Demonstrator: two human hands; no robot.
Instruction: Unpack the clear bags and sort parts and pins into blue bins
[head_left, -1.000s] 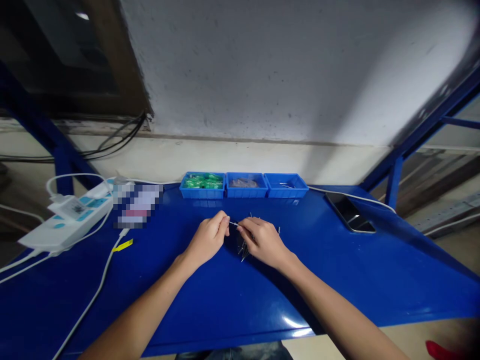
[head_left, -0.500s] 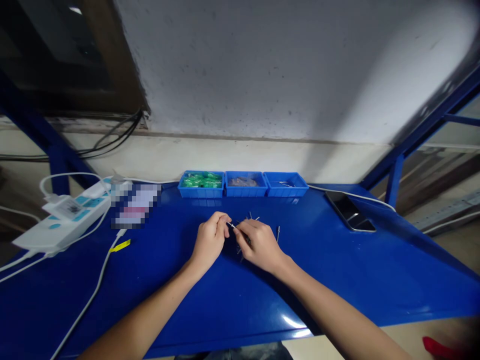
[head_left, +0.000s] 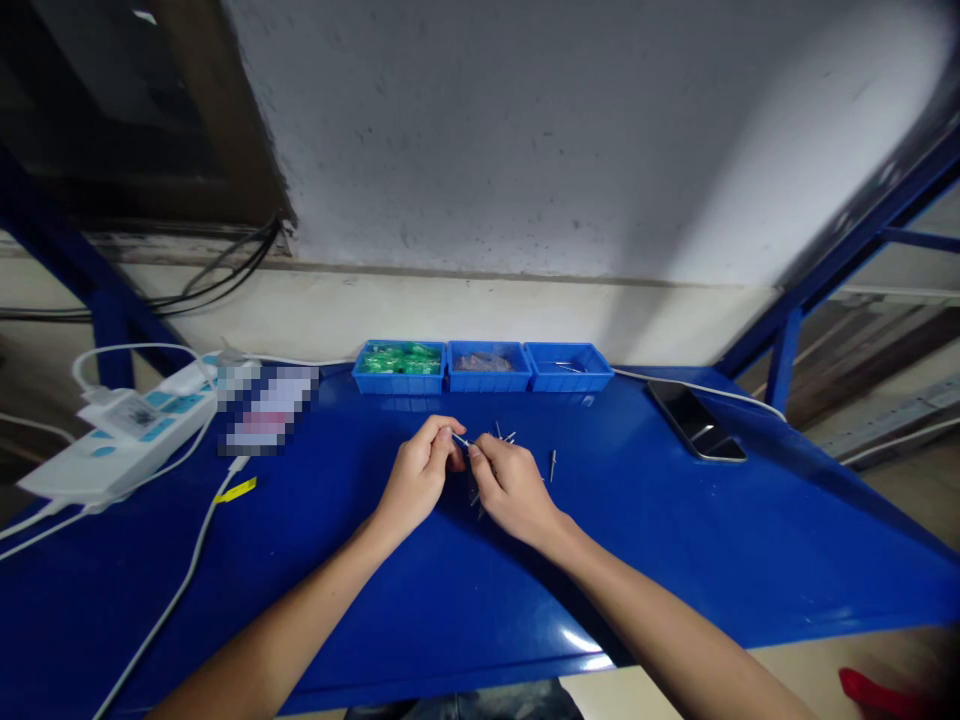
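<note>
A thin silvery blind rivet (head_left: 460,439) spans the small gap between my two hands over the blue table. My left hand (head_left: 417,465) pinches its left end between thumb and fingers. The other end sits in the closed fingertips of my right hand (head_left: 516,486). Under and behind the right hand lies a small pile of blind rivets (head_left: 504,434), partly hidden by it. One loose rivet (head_left: 553,464) rests by itself just to the right of that hand.
Three blue bins stand along the back: one with green bagged items (head_left: 398,380), one with clear bags (head_left: 489,380), one with a few thin metal pieces (head_left: 568,382). A phone (head_left: 695,420) lies right; a white power strip (head_left: 112,450) and cables left.
Both hands stay close together, with the rivet's tilt between them shifting slightly. The right hand has moved a little left, uncovering the loose rivet beside it. The view has shifted slightly.
</note>
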